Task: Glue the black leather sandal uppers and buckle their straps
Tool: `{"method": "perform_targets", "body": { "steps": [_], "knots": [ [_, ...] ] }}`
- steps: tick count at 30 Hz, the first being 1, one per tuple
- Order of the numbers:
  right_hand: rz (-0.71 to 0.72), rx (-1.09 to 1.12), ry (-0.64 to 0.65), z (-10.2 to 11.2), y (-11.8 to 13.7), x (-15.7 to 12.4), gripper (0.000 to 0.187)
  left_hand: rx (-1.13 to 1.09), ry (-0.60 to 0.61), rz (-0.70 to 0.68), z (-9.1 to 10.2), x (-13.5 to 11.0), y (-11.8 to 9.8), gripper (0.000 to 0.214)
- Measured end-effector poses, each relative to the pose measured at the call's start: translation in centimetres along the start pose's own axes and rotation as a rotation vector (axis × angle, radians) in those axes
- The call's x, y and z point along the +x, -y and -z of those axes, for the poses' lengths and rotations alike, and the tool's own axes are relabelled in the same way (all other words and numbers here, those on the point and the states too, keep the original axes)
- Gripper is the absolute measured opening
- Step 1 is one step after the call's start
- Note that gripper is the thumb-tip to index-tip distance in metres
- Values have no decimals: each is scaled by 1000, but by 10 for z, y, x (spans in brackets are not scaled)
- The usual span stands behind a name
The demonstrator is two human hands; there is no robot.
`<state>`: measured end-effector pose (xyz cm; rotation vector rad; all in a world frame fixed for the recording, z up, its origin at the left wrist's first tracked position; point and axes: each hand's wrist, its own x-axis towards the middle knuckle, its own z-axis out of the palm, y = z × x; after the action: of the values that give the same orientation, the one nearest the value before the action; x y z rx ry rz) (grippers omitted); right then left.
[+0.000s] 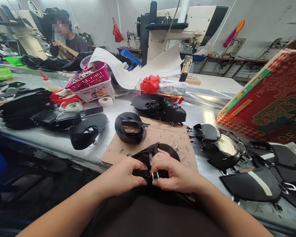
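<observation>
At the near edge of the cardboard sheet (185, 144), both hands work on a curved black leather piece (173, 152). My left hand (123, 174) is closed, pinching the leather's near edge between thumb and fingers. Close beside it, my right hand (174, 172) is closed round a black strap with a silver metal buckle (155, 179) at the thumb and fingertips. The lower part of the leather is hidden behind my hands. A coil of black strap (118, 126) lies on the cardboard just beyond.
Stacked black leather pieces (175, 113) lie at the back of the cardboard. Buckled pieces (249, 186) spread to the right, below a red printed box (268, 98). Leftward are a phone (91, 112), a pink basket (96, 77) and more leather. A sewing machine (158, 42) and a seated person (75, 44) are behind.
</observation>
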<state>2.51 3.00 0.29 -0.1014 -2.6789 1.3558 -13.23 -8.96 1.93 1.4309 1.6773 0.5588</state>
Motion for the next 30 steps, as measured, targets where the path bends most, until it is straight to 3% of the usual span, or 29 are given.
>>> {"method": "perform_targets", "body": {
  "steps": [9, 18, 26, 30],
  "knots": [
    [-104, -112, -131, -14, 5, -6, 15, 134, -98, 18, -9, 1, -3, 11],
    [-143, -73, 2, -14, 8, -10, 16, 127, -124, -7, -21, 2, -3, 15],
    [-169, -184, -94, -4, 2, -9, 27, 4, 27, 0, -11, 1, -2, 12],
    [-133, -151, 32, -1, 3, -9, 26, 60, 65, -19, -11, -1, -4, 20]
  ]
}}
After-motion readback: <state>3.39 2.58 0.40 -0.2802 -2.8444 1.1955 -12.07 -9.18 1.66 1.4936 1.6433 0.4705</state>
